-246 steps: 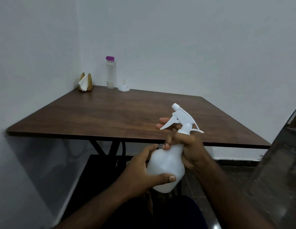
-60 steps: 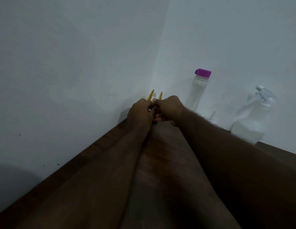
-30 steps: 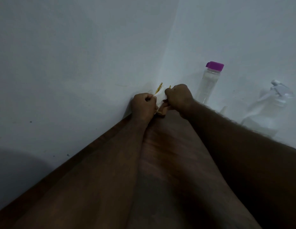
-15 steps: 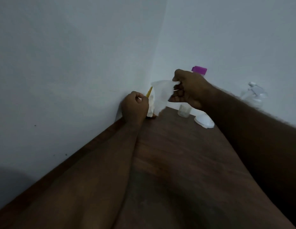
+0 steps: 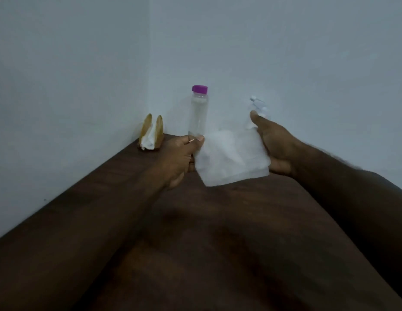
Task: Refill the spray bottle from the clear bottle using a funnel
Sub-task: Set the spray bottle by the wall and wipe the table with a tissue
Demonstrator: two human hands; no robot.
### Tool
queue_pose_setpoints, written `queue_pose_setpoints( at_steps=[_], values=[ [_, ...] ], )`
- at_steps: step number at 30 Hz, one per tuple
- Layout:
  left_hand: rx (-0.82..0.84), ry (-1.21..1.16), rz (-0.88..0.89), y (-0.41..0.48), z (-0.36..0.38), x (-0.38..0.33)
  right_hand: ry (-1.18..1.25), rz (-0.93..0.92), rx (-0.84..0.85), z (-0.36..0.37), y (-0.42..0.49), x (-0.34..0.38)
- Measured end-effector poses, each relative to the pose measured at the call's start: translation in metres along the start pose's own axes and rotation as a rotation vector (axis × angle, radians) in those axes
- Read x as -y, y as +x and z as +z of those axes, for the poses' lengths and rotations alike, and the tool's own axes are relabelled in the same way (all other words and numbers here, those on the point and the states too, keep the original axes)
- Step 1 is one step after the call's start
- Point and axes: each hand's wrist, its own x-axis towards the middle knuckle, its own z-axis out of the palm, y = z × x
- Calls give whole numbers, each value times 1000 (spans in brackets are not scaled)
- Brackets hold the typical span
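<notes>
A clear bottle (image 5: 198, 113) with a purple cap stands upright by the back wall. To its right, the white spray bottle (image 5: 258, 106) shows only its trigger head above my right hand. A white paper napkin (image 5: 231, 158) is spread between my hands above the table. My left hand (image 5: 182, 158) pinches its left edge and my right hand (image 5: 276, 144) grips its right edge. The funnel is hidden behind the napkin.
A wooden napkin holder (image 5: 151, 133) with white napkins in it sits in the corner where the two walls meet. The dark brown table (image 5: 218, 221) runs along the left wall and toward me.
My right hand pulled a napkin out of the holder and moved right. My left hand let go of the holder and took the napkin's left edge, which now hangs unfolded between both hands.
</notes>
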Motion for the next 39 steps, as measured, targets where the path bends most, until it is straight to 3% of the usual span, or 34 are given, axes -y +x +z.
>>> queue_pose_setpoints(
  at_steps=[3, 6, 11, 15, 17, 20, 25, 28, 31, 36, 39],
  values=[
    [-55, 85, 31, -24, 35, 3, -42, 34, -32, -20, -40, -18],
    [-89, 263, 92, -56, 64, 7, -193, -31, -227, -40, -78, -31],
    [75, 510, 56, -115, 96, 25, -432, -42, -315, -71, -172, -57],
    [62, 800, 131, -138, 88, 49, -1006, 99, -409, -78, -222, -88],
    [25, 856, 252, -140, 83, 51, -1159, 14, -477, -68, -235, -97],
    [70, 914, 457, -146, 79, 45, -1181, -235, -337, -31, -252, -99],
    [92, 900, 453, -149, 70, 50, -1324, 53, 0, 18, -235, -123],
    [130, 889, 479, -154, 71, 47, -1413, 44, 116, 25, -238, -141],
    [198, 894, 542, -160, 72, 44, -1439, 71, 120, -3, -258, -137],
    [273, 889, 511, -159, 73, 44, -1437, 305, -147, -47, -282, -129],
    [247, 895, 503, -155, 80, 46, -1421, 174, 32, -6, -277, -136]
  ],
)
